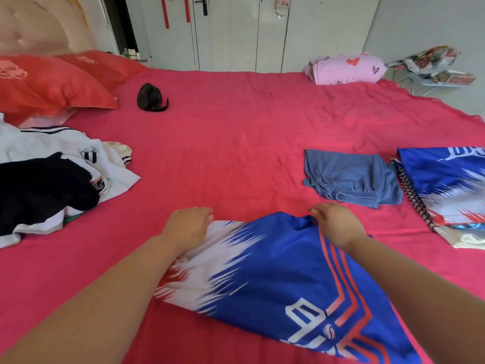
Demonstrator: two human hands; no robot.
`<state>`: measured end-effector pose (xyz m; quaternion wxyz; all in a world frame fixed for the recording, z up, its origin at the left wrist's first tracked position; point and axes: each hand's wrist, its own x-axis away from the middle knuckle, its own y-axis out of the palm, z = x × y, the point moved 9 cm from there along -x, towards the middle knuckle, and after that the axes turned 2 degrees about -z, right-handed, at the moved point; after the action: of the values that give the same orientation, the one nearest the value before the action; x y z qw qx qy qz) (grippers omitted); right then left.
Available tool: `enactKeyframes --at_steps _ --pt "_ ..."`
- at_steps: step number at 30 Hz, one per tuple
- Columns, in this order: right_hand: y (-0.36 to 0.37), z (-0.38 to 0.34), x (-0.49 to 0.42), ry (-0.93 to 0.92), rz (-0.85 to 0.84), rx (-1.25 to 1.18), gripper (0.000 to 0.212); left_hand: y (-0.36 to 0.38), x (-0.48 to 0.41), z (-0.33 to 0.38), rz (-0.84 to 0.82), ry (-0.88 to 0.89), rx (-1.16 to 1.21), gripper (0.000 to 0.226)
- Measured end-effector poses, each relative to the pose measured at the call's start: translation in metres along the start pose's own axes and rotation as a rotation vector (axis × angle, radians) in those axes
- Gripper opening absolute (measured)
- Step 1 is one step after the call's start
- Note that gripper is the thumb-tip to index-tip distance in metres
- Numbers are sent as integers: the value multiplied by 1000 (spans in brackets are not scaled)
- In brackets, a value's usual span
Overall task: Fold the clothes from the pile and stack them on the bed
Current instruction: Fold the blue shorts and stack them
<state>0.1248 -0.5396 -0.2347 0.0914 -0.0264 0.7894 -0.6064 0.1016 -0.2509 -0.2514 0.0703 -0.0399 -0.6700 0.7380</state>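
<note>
Down at the near edge of the bed (236,143), right under the camera, lies the blue, white and red jersey (275,271), spread across the pink-red sheet with white lettering showing on its blue half. Both hands are on its far edge. The left hand (187,227) sits on the white corner, fingers curled over the hem, and its grip is closed on the cloth. The right hand (334,223) has the blue corner bunched between thumb and fingers, so that grip is pinching fabric too, and the cloth rises in a small peak under it.

Now the surroundings. Just past the right hand, near but apart from the jersey, rest folded grey-blue shorts (351,177). Beside those, at the right edge, sits a folded stack (446,179) topped by another blue and white printed piece, with a black-and-white braided cord along its left side. Over on the left, well apart, the unfolded pile (52,174) sprawls: white cloth with dark stripes and something black heaped on top. Farther up the bed there's a small black fan (152,98), two red pillows (47,85) by the headboard, and a pink heart-print bundle (346,68) at the far right corner. White wardrobe doors (236,32) close off the back.
</note>
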Motion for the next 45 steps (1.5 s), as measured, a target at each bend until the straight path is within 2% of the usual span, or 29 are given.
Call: enactKeyframes --at_steps 2,4,5,10,14,16,18,19,21,23,24,26,27,29,31,33,34,36,37,38,42,45 --pt "18 -11 -11 -16 -99 -20 31 15 -7 -2 -83 7 -33 38" --pt "41 -13 -15 -12 -254 76 34 27 -9 -5 -149 5 -59 38" --pt "46 -13 -17 -16 -275 134 33 28 -10 -8 -144 -11 -74 38" --pt "12 -7 -31 108 21 119 43 -7 -11 -39 203 -210 -69 41" --pt "19 15 -28 268 -13 151 40 4 -2 -59 193 -350 -61 38" --pt "21 21 -16 237 22 132 40 0 4 -57 276 -316 45 40" --pt "20 17 4 122 96 111 47 -8 12 -39 392 -147 125 48" --pt "25 17 15 82 64 117 52 -6 17 -26 398 -47 125 56" --pt "47 30 38 93 -125 227 54 20 29 -4 195 92 47 74" --pt "55 61 58 245 -289 307 51 53 41 -1 -68 94 -62 95" --pt "50 71 63 319 -309 316 50 60 44 -5 -127 60 -89 102" --pt "29 74 66 397 -257 346 51 55 43 -5 -128 7 -93 101" --pt "21 66 65 380 -211 365 53 47 42 1 -101 -6 -74 99" --pt "15 29 63 220 -114 312 55 33 41 17 -24 -2 -48 98" --pt "24 -19 71 0 -72 205 52 37 47 31 -30 16 -18 98" --pt "44 -45 91 -87 -137 174 54 55 58 31 -100 20 -5 105" --pt "58 -42 103 -50 -236 179 67 64 64 27 -133 15 -1 112" --pt "75 -16 128 56 -306 179 97 75 70 17 -161 15 -14 124" --pt "76 -2 138 105 -302 174 103 75 70 13 -158 14 -27 126" --pt "72 9 144 148 -298 196 100 72 69 10 -156 9 -38 128" --pt "46 18 145 274 -339 267 68 57 69 5 -123 -41 -48 133" --pt "29 -4 133 164 -194 173 63 47 75 -1 -78 -102 -2 122"
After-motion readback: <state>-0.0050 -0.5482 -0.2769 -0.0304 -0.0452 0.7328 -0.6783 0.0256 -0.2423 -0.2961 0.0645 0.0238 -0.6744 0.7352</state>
